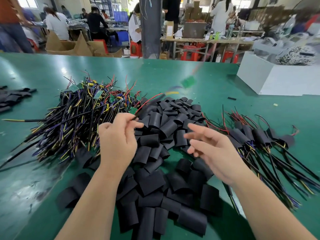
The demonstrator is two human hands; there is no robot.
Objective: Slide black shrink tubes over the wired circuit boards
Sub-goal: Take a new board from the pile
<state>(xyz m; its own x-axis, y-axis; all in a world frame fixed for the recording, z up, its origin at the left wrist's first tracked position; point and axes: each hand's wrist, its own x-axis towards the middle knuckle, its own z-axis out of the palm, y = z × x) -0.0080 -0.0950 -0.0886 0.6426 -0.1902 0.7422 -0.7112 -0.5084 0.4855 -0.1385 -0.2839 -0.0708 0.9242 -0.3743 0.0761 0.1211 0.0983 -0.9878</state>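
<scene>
The left hand (119,137) is pinched shut at thumb and forefinger on the near end of a thin red-and-black wire lead (147,102). From that pinch the lead runs diagonally up and to the right, away from the person. At its far end hangs a small green circuit board (188,82), smeared by blur above the green table mat (173,71); it appears to be off the surface, though the smear makes that hard to confirm. The long axis of this wired board therefore points from the left hand toward the far right, with the board at the end farther from both hands. The right hand (214,149) holds nothing, its fingers loose and spread, pointing left toward the other hand. Directly under and between the two hands lies the loose heap of short black flattened shrink tubes (161,129), and the nearest ones sit just beyond the right fingertips. As I judge it, the free right hand is better placed to take a tube, and the tube's open mouth must line up with that diagonal. To the left is the tangled pile of bare wired boards (81,111). To the right, a row of boards already sleeved in black (256,135) lies with its leads trailing toward the person.
</scene>
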